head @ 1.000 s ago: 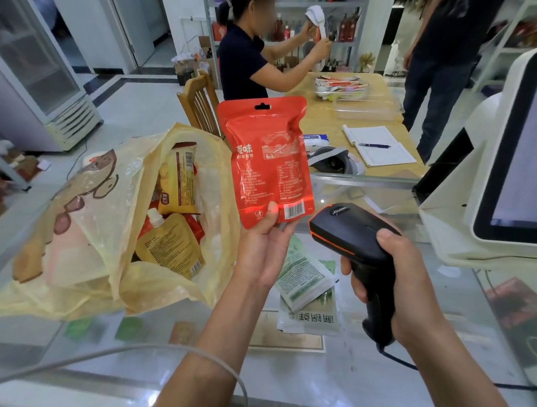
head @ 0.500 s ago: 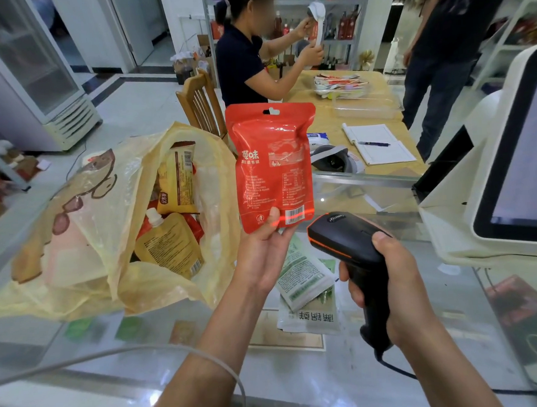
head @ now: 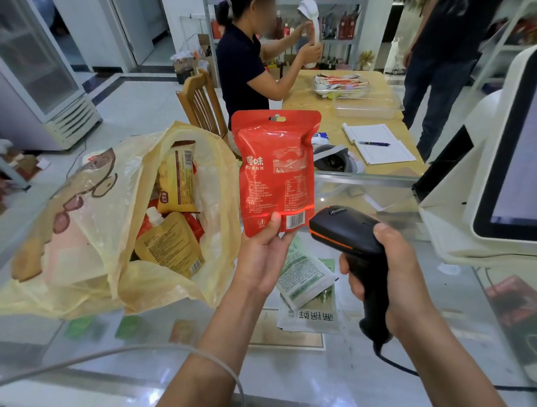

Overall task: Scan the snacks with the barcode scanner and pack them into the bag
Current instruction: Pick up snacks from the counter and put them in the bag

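My left hand (head: 264, 254) holds a red snack pouch (head: 276, 168) upright by its bottom edge, back side toward me. A red scan line glows across the pouch just above its barcode. My right hand (head: 391, 277) grips the black barcode scanner (head: 347, 230) by its handle, the head pointing at the pouch's lower right corner. To the left a yellow plastic bag (head: 83, 227) lies open on the glass counter, with yellow snack packs (head: 176, 183) and a spouted pouch (head: 169, 244) inside. Two green-and-white snack packets (head: 306, 282) lie on the counter below the red pouch.
A white checkout terminal (head: 510, 163) stands at the right edge of the glass counter (head: 302, 374). The scanner's cable trails off to the lower right. Behind the counter are a wooden table (head: 334, 117) with a notebook, a chair, a seated person and a standing person.
The red pouch and my left hand have shifted right and slightly down toward the scanner. The scanner head has come closer, and the red scan line now crosses the pouch above the barcode.
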